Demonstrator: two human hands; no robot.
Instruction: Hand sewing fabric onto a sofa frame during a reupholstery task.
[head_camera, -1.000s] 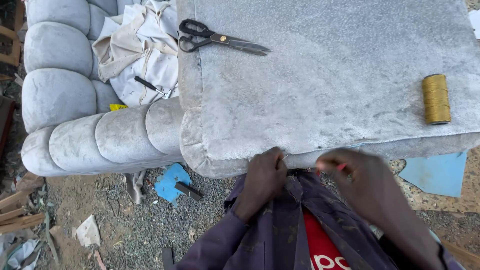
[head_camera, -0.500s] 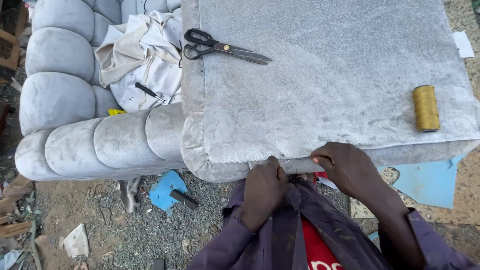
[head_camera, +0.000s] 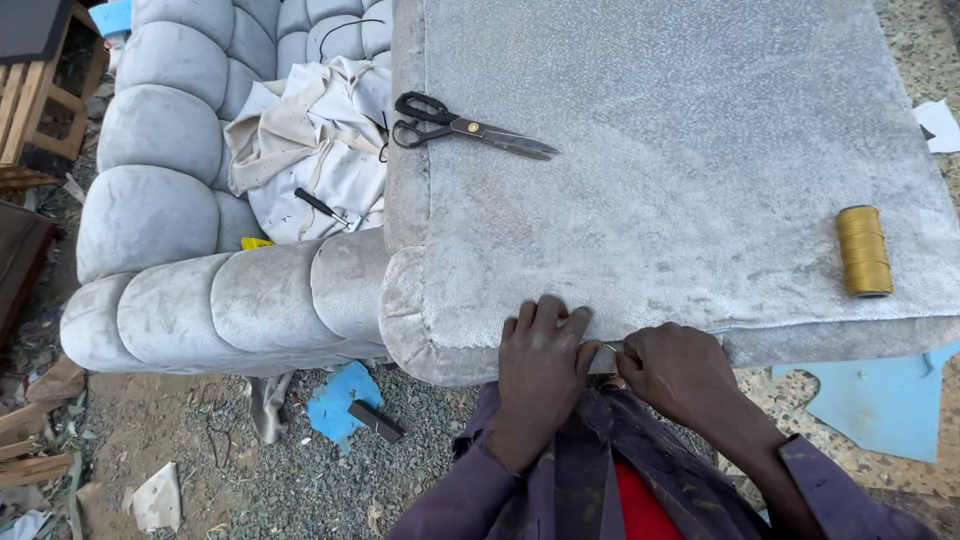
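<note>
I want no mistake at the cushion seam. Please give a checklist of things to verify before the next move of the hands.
1. Left hand pressed flat on the grey cushion edge: ok.
2. Right hand pinching at the seam: ok.
3. Needle visible in the fingers: cannot tell.
4. Scissors lying on the cushion, apart from both hands: ok.
5. Yellow thread spool on the cushion: ok.
6. Thread running from spool to seam: cannot tell.

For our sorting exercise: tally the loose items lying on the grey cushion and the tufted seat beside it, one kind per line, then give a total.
Scissors: 1
Thread spool: 1
Cloth: 1
Black tool: 1
Total: 4
</note>
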